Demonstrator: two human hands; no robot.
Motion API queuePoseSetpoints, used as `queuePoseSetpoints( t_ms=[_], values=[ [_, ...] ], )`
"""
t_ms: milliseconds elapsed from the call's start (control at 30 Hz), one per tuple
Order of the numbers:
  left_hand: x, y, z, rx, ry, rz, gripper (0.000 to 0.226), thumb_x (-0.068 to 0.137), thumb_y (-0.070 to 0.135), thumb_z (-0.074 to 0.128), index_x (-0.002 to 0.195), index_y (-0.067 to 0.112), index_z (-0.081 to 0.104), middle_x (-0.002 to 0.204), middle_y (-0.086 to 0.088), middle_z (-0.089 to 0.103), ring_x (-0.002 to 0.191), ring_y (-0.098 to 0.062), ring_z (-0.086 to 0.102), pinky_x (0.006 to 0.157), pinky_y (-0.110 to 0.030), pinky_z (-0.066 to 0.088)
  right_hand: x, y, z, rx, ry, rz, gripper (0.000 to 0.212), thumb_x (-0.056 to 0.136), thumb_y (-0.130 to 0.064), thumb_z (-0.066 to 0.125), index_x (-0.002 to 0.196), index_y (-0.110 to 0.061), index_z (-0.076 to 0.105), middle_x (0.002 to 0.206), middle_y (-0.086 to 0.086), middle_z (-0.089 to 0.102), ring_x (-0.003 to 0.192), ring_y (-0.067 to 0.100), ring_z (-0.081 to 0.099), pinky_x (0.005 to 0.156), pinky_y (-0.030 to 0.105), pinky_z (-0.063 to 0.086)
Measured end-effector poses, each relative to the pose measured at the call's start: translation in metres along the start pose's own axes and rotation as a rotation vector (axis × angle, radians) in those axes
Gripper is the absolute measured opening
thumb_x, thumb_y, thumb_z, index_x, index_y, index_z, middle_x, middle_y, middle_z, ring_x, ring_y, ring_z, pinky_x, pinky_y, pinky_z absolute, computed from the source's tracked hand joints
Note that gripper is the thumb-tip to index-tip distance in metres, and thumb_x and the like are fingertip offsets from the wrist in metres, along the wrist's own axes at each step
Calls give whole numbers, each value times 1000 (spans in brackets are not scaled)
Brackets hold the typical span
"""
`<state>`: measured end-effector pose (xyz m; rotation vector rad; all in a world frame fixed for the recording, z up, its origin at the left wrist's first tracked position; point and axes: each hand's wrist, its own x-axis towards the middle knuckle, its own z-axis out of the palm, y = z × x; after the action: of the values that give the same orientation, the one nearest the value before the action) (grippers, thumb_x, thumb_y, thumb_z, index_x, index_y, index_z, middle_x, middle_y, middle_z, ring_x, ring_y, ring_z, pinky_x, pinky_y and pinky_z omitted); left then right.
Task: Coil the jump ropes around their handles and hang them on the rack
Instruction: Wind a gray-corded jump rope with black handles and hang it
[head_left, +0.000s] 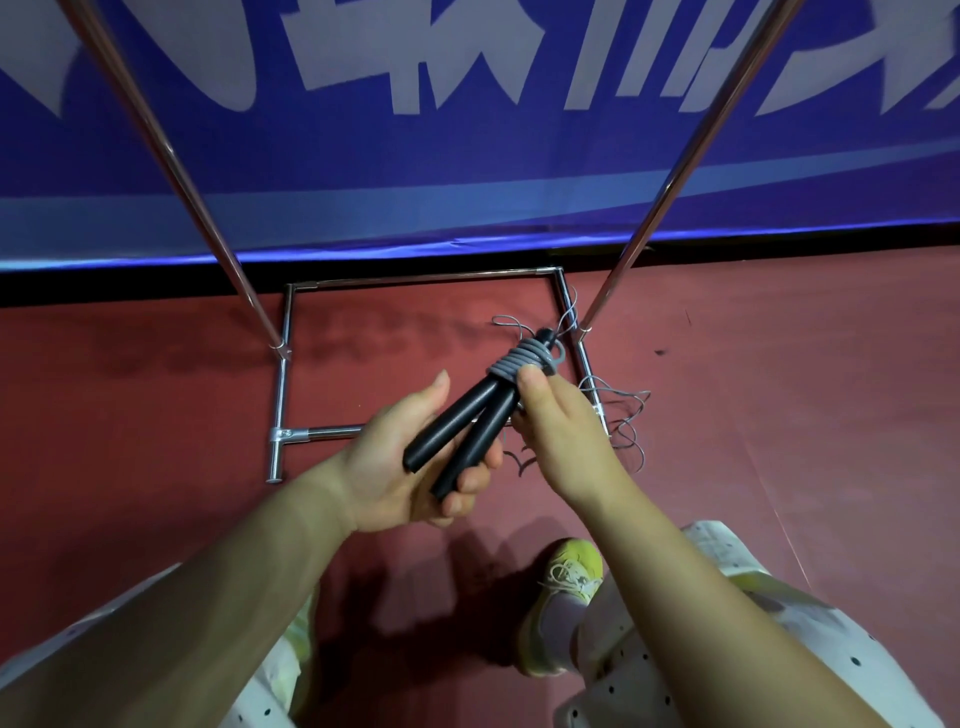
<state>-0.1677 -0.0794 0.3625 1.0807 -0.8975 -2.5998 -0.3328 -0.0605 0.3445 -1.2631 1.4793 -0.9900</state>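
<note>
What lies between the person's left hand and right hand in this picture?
In the head view, the two black handles span the gap: the left hand cradles their lower ends, while the right hand pinches the grey rope coil near their top.

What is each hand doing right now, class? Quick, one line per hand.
Left hand: fingers curled under the two black handles, holding them.
Right hand: fingers pinching the grey rope coiled around the handles' top.
</note>
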Motion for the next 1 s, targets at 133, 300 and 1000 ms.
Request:
queuePoseSetpoints(
  t_ms=[133, 300, 1000],
  values=[
    [4, -3, 5, 311, 251, 104, 67, 89, 62, 23, 80, 7, 61, 59, -6, 56, 46, -19, 50, 44, -21, 29, -2, -7, 0, -228, 4, 58, 41, 103, -44, 31, 67, -27, 43, 63, -11, 46, 56, 1, 42, 58, 21, 31],
    [12, -9, 4, 499, 469, 233, 58, 99, 47, 33, 74, 3, 60, 51, -6, 58, 40, -18, 53, 46, -22, 43, 5, 4, 1, -257, -97, 197, 51, 102, -45, 32, 63, -17, 48, 44, -8, 39, 39, 3, 34, 52, 26, 27],
    [11, -3, -19, 997, 794, 234, 20, 88, 45, 56, 92, 26, 59, 80, 9, 58, 77, -13, 55, 68, -31, 40, 2, 0, 1, 49, -89, 395, 63, 96, -61, 33, 64, -11, 54, 48, 0, 44, 37, 10, 32, 41, 21, 24]
  ],
)
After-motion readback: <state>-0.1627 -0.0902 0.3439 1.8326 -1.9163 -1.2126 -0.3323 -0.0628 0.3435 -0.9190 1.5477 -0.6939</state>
